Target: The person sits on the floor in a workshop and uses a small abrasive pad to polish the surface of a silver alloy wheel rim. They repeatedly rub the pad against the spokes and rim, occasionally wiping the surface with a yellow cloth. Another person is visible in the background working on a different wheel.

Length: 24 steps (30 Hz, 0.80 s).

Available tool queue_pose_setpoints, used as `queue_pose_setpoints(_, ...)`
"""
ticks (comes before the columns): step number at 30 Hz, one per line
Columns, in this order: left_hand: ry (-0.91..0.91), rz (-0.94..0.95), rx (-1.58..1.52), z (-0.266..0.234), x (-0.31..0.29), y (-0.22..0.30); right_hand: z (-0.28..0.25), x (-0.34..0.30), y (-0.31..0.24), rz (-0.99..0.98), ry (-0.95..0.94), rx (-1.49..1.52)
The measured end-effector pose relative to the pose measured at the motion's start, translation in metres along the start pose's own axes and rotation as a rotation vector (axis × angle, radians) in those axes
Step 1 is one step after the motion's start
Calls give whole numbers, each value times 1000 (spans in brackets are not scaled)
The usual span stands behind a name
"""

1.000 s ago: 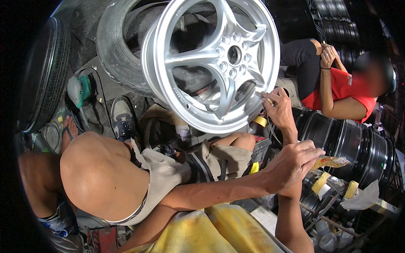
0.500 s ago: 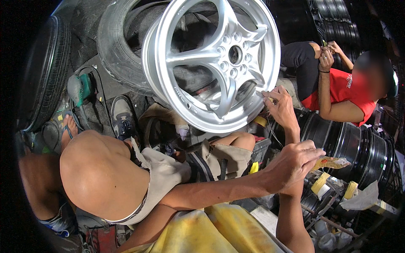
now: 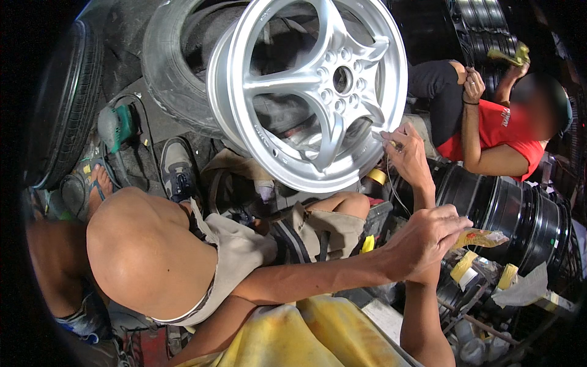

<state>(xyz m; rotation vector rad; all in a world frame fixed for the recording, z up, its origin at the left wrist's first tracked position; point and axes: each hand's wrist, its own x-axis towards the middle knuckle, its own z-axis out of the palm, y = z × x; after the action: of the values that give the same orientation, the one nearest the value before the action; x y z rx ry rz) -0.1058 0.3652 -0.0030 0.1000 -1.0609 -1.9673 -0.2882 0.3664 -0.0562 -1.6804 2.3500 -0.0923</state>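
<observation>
- Beyond the bare knee (image 3: 131, 244), a silver wheel (image 3: 333, 125) shows an evenly bright face, apparently done
- At its lower-right rim (image 3: 367, 164), the right hand (image 3: 408, 156) pinches a small piece (image 3: 396, 146), unclear; edge work seems left
- Across the right forearm (image 3: 424, 315), the left hand (image 3: 422, 241) holds a yellowish packet (image 3: 480, 238)

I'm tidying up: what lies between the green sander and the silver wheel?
The head view shows a dark cord and a tire between the green sander and the silver wheel.

The wheel (image 3: 329, 82) looks smooth, glossy silvery metal, the tyre (image 3: 161, 76) matt, rough rubber.
</observation>
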Motion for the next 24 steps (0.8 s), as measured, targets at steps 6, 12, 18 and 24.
queue_pose_setpoints(6, 11, -14, -2, -5, 2, 1, 1, 6, -3, -9, -35, -28)
queue_pose_setpoints(12, 6, -6, -44, 2, 1, 4, -7, -5, 1, -5, 10, -16)
queue_pose_setpoints(18, 20, 5, -25, 0, 1, -1, -1, 2, -4, 14, -34, -12)
queue_pose_setpoints(24, 19, 10, -17, -3, 3, 0, -1, 2, 2, 11, -44, -30)
